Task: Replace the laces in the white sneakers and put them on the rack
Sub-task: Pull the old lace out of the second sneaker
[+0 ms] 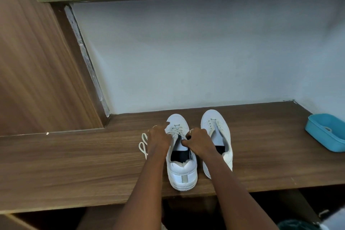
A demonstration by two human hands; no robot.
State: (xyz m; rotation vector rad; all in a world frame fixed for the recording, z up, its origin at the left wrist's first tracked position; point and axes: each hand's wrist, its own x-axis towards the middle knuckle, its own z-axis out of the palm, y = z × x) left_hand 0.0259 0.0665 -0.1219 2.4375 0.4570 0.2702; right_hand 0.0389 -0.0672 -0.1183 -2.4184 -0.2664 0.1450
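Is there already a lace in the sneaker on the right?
No, the right sneaker has bare holes and an open tongue; only the left sneaker shows a crossed lace.

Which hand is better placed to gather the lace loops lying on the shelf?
Left. The lace lies right beside the left hand; the right hand is across the sneaker, pinching its edge.

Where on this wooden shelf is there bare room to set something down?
The shelf is bare from the lace loops leftward to the side panel, and between the right sneaker and the blue tub. The middle is crowded: the left hand and right hand grip the lace at the left sneaker.
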